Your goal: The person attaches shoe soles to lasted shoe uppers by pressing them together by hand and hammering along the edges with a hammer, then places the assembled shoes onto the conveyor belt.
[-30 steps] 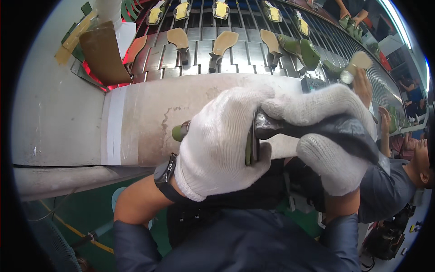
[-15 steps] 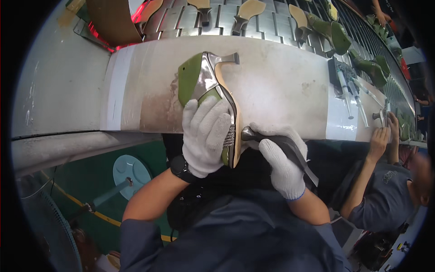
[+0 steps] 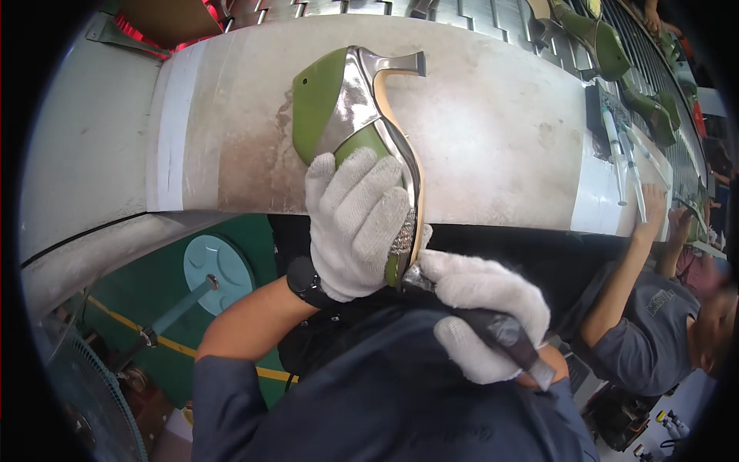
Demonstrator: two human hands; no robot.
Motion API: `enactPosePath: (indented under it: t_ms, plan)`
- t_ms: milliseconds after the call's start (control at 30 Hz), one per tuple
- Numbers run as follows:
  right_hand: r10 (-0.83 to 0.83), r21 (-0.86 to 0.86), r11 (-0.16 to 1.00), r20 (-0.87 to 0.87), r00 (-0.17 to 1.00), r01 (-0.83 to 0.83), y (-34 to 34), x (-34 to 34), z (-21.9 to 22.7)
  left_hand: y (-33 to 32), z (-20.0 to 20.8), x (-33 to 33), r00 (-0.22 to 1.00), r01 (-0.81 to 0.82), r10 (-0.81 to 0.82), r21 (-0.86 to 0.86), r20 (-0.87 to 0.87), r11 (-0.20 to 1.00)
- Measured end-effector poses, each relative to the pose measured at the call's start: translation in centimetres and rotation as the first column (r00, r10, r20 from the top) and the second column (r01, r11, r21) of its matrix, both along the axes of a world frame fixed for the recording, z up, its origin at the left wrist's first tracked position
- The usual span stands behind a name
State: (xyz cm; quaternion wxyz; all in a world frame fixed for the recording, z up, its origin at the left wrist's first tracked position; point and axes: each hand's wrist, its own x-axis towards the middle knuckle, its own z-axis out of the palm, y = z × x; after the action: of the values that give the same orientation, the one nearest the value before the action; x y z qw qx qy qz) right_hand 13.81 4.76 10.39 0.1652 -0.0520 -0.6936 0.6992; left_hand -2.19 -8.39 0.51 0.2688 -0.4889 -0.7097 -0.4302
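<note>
My gloved left hand (image 3: 356, 219) is closed around a silver high-heeled shoe (image 3: 356, 100) on a green shoe last (image 3: 317, 108). The shoe lies on its side with the heel pointing away from me and the tan sole facing right. My gloved right hand (image 3: 489, 308) grips a dark, flat-handled tool (image 3: 500, 335) with a shiny, rounded metal head. That head sits against the sole edge near the toe, below my left fingers. The toe end is partly hidden by both hands.
A pale worktop (image 3: 493, 131) spans the front, with a metal-slat conveyor (image 3: 477, 19) behind it. Green lasts with shoes (image 3: 596, 42) stand at the far right. Syringes (image 3: 622, 158) lie near a co-worker's hands (image 3: 654, 212). A round blue stool (image 3: 218, 273) is at lower left.
My right hand has moved down and right, bringing the tool's head to the shoe's toe end. The view has shifted, and the soles on the conveyor have mostly left the picture.
</note>
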Motion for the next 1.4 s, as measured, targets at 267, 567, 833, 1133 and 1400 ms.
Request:
enactPosePath:
  t_ms: [267,567,833,1133,1400]
  plan:
    - [0.034,0.061,0.997,0.104,0.994,-0.04,2.6,-3.5,2.2,-0.6,-0.1,-0.1,0.997,0.04,-0.042,0.026,0.064,0.999]
    - [0.14,-0.094,0.99,0.532,0.835,-0.107,6.9,-8.5,5.6,0.0,-0.7,-0.5,0.999,0.016,-0.019,0.076,0.04,0.997]
    - [0.178,-0.195,0.977,0.541,0.822,-0.083,9.1,-12.1,3.2,0.8,-1.7,0.0,0.996,-0.072,0.077,0.118,-0.042,0.99]
    - [0.138,-0.007,0.986,0.589,0.797,-0.166,8.2,-14.1,4.2,0.8,-1.3,1.0,0.997,-0.03,0.021,0.119,0.074,0.992]
    - [0.537,0.565,0.522,0.365,0.761,-0.639,12.4,-18.7,4.7,1.4,-0.7,0.1,0.996,0.003,-0.017,0.154,0.088,0.988]
